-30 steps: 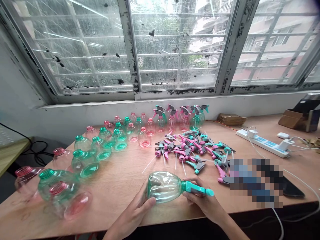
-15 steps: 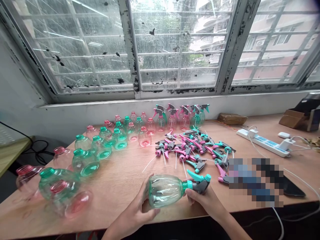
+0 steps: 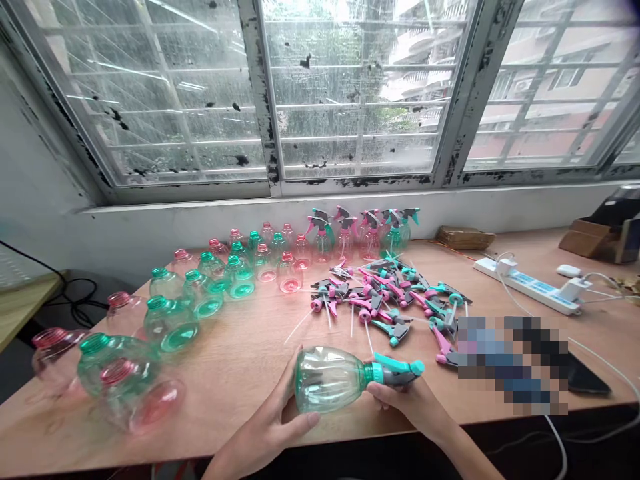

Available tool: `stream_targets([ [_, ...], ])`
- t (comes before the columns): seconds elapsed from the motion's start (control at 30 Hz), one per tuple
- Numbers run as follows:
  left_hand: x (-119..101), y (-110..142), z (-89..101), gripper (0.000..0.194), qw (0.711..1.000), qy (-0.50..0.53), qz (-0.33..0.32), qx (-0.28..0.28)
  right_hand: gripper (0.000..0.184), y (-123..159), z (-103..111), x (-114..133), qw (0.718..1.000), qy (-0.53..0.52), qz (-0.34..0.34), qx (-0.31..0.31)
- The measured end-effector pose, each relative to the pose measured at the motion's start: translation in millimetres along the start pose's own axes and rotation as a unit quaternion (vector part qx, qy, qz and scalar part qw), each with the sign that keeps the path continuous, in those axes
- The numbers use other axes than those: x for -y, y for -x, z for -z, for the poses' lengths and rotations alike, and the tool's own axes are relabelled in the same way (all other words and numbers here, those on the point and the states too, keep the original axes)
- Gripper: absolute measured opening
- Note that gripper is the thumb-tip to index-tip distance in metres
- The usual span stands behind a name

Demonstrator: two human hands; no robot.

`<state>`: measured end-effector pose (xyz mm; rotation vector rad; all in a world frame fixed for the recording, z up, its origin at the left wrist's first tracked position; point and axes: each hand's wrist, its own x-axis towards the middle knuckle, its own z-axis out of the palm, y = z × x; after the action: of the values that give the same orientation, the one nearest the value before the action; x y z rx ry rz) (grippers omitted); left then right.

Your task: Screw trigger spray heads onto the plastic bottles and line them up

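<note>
A clear green spray bottle (image 3: 330,379) lies on its side in the air above the table's front edge, its base toward the left. My left hand (image 3: 280,417) is wrapped round the base end, thumb below. On the bottle's neck sits a teal and grey trigger sprayer (image 3: 400,370), pointing right. My right hand (image 3: 417,403) grips it at the teal collar with thumb and fingers; some fingertips are hidden behind it. Beyond my hands spreads a pile of loose pink, teal and grey trigger sprayers (image 3: 383,293) with thin white tubes.
Rows of open pink and green bottles (image 3: 170,320) stand at the left. Several bottles with sprayers fitted (image 3: 370,240) stand by the wall. On the right are a white power strip (image 3: 530,287), cables, a dark phone (image 3: 587,377) and a brown package (image 3: 465,237).
The trigger sprayer has turned about the bottle's axis, its teal lever now lying lower and flatter. My right fingers have shifted slightly at the collar; my left hand keeps its hold.
</note>
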<state>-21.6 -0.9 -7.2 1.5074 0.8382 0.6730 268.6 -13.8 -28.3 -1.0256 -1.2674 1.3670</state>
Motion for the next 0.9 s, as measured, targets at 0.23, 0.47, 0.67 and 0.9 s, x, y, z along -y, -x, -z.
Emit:
stream_targets([
  [0.23, -4.3, -2.7, -1.5, 0.086, 1.0, 0.01, -0.021, -0.01, 0.035, 3.8, 0.3, 3.4, 0.999, -0.01, -0.019, 0.025],
  [0.47, -4.0, -2.8, -2.4, 0.08, 0.999, 0.003, -0.043, -0.015, 0.039, 0.0, 0.1, 0.2, 1.0, 0.01, -0.001, 0.008],
  [0.67, 0.2, -2.6, -1.6, 0.093, 1.0, 0.015, -0.007, -0.002, 0.035, 1.8, 1.7, 1.1, 0.999, -0.015, -0.023, 0.03],
  [0.9, -0.2, -2.8, -0.4, 0.091, 1.0, 0.008, -0.009, -0.009, 0.033, 2.4, 1.2, 3.2, 0.998, -0.022, -0.025, 0.046],
])
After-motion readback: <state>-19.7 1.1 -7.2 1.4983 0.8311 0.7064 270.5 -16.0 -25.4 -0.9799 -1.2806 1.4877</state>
